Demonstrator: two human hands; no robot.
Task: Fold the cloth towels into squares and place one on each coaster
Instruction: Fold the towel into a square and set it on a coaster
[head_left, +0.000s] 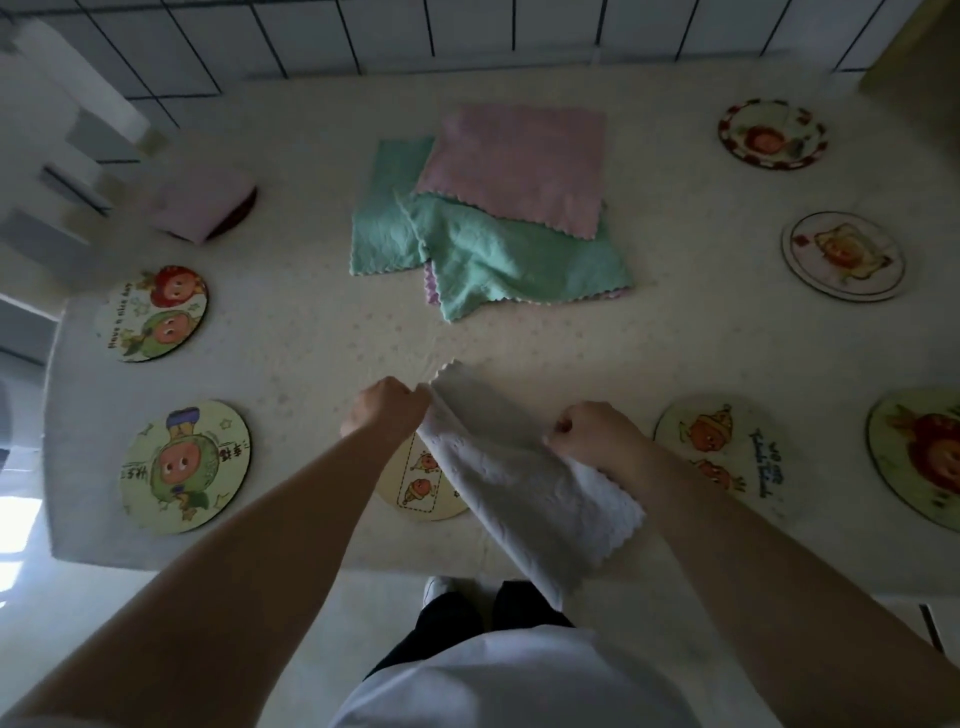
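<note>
A white towel (524, 488) hangs in a long folded strip over the table's near edge. My left hand (387, 408) pinches its far corner and my right hand (597, 434) grips its right edge. Under the towel lies a coaster (415, 486) with cartoon figures, half covered. Round cartoon coasters lie at the left (184, 467) (153, 314) and at the right (722, 449) (919, 457) (844, 254) (771, 135). A folded pink towel (200, 205) sits on a dark coaster (244, 210) at the far left.
A loose pile lies at the table's middle back: a pink towel (519, 163) on top of green towels (498, 260). The table (291, 338) has a pale cloth. A tiled wall (415, 31) runs behind it. My legs show below the near edge.
</note>
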